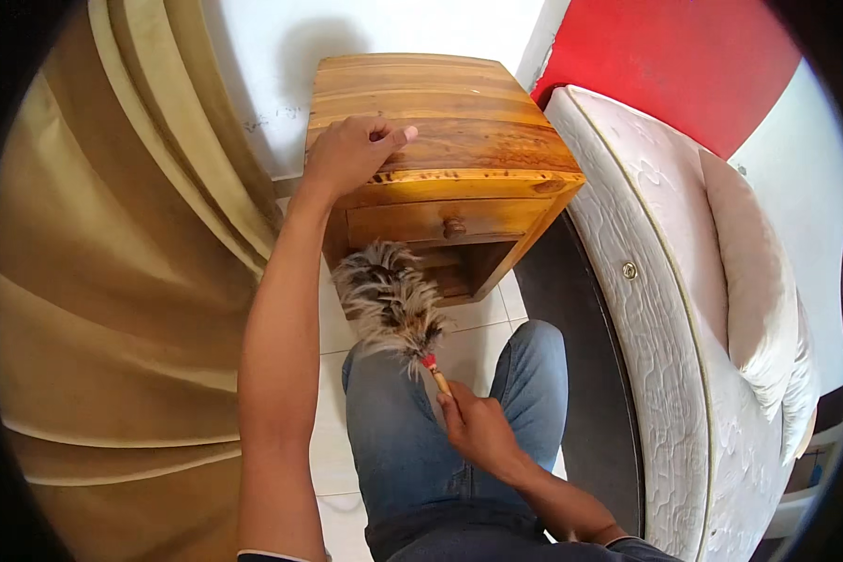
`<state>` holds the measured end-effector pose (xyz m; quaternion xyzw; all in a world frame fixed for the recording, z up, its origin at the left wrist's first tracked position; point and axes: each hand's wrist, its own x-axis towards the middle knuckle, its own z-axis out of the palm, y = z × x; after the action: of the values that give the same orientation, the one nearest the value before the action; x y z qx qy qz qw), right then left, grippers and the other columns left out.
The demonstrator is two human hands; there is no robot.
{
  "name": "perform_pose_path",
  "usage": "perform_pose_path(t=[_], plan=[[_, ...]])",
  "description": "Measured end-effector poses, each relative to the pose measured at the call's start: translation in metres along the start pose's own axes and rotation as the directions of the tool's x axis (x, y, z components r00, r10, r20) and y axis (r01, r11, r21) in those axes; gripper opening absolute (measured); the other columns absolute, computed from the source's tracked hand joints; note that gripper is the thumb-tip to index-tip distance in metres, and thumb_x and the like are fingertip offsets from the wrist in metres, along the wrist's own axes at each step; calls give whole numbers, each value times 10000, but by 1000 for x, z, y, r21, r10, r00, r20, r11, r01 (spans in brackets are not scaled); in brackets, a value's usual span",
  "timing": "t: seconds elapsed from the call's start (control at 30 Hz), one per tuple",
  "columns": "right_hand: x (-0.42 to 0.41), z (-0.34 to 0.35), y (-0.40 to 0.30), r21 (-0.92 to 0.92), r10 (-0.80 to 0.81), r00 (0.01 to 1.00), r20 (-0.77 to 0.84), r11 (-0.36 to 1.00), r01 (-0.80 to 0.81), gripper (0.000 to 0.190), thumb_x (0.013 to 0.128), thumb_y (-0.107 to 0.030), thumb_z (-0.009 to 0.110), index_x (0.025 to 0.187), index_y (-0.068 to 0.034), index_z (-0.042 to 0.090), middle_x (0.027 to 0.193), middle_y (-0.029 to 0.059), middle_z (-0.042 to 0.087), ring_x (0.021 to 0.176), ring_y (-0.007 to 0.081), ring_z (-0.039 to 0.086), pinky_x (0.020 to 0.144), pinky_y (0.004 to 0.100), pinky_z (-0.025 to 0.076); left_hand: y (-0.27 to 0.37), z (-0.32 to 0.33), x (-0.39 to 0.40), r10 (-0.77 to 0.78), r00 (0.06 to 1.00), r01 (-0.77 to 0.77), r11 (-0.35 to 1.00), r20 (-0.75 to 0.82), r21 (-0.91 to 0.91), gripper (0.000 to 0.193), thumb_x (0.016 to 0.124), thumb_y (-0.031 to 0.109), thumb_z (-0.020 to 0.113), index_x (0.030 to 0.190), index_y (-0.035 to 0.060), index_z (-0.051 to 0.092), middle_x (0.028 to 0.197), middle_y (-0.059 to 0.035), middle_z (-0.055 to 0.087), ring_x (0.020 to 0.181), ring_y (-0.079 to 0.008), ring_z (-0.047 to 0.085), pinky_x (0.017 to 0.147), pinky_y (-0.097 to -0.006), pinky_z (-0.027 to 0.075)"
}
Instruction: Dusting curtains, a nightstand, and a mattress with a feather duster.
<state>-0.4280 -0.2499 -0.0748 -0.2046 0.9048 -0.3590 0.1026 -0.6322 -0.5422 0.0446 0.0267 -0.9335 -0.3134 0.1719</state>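
My left hand (348,156) rests at the left front part of the top of a wooden nightstand (442,98). Its thumb points right, while most of its fingers are hidden behind the hand. Gripped in my right hand (483,430) is the wooden handle (440,381) of a feather duster (393,302). The grey-brown feathers are in front of the nightstand's open lower compartment (488,267) and cover its left part; whether they touch the wood I cannot tell. Above that compartment is a drawer (400,221), pushed in, with a round wooden knob (454,227).
A gold-brown curtain (133,295) hangs close on the left. To the right stands a bed with a pale mattress (660,337), a dark base (583,379) and pillows (755,281). Behind are a white wall (407,24) and a red panel (674,63). My knees are above the tiled floor (337,421).
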Motion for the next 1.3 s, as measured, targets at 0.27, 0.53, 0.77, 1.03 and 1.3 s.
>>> perform_pose_path(t=[0.27,0.53,0.77,1.03,1.3], plan=[[33,9,62,113,193,923,-334,980,-164,237,996,-214,512,1099,-33,625,639,206,601,578,325,654,505,428,462,4,2,4,8,1000,-9,999,-17,-45,559,867,620,595,875,82,747,700,-34,676,679,-165,618,703,-318,481],[90,45,74,73,49,952,-301,997,-28,228,992,-222,519,1060,-28,616,647,202,588,578,355,634,538,420,466,-5,8,5,36,998,-38,999,-57,-38,557,873,613,591,855,75,736,673,-40,650,664,-171,607,681,-331,469],[115,56,80,102,1,936,-352,994,38,198,988,-203,532,1000,-20,605,640,213,572,562,359,613,511,415,442,1,9,5,20,998,-21,1000,-62,-19,557,873,615,590,868,78,738,687,-32,658,666,-171,600,688,-331,469],[137,55,86,244,201,833,-515,966,-82,228,1006,-215,495,951,-19,598,616,215,549,557,368,601,491,389,418,-4,10,5,11,997,-10,1000,-71,7,574,869,630,584,877,76,734,695,-36,663,651,-167,586,677,-331,463],[128,100,64,246,-31,972,-232,965,89,224,986,-210,530,992,0,607,712,244,620,651,423,637,545,446,472,-1,9,5,30,998,-31,999,-63,-23,547,887,585,606,905,52,727,665,-44,632,626,-148,555,647,-307,453]])
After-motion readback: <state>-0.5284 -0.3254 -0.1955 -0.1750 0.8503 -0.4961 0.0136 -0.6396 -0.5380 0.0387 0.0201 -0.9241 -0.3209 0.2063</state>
